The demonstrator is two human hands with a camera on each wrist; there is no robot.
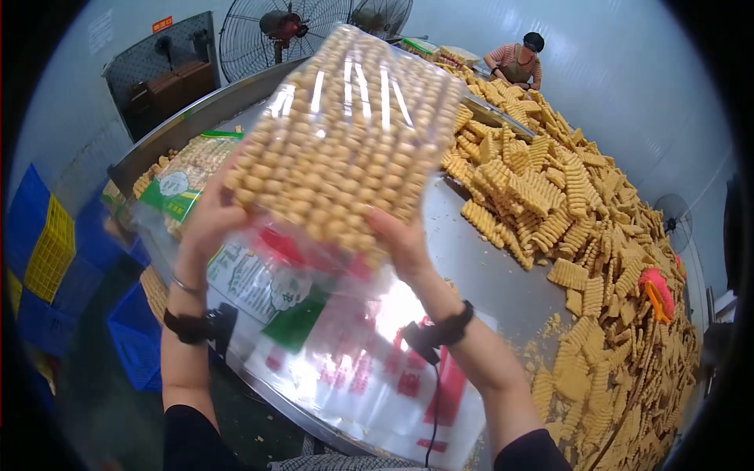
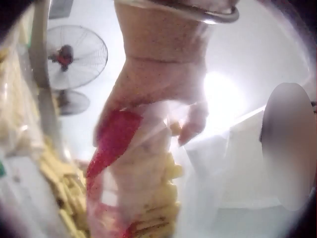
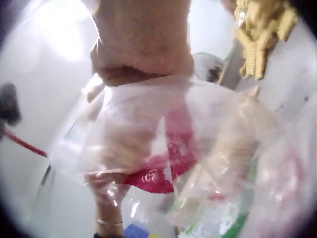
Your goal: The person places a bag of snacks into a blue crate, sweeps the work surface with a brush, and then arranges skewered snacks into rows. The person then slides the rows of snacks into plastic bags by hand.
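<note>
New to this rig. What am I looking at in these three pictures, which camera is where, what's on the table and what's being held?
No machine here: a person works with bare hands, wearing one camera on the head and one on each wrist. The head view looks down at both hands. The left hand and right hand each have a grip on a clear plastic bag filled with small ridged yellow pieces, lifted above a steel table. More yellow pieces are heaped on the table, and printed bags lie near its front edge. The two wrist views are blurred close-ups of each hand on the bag.
</note>
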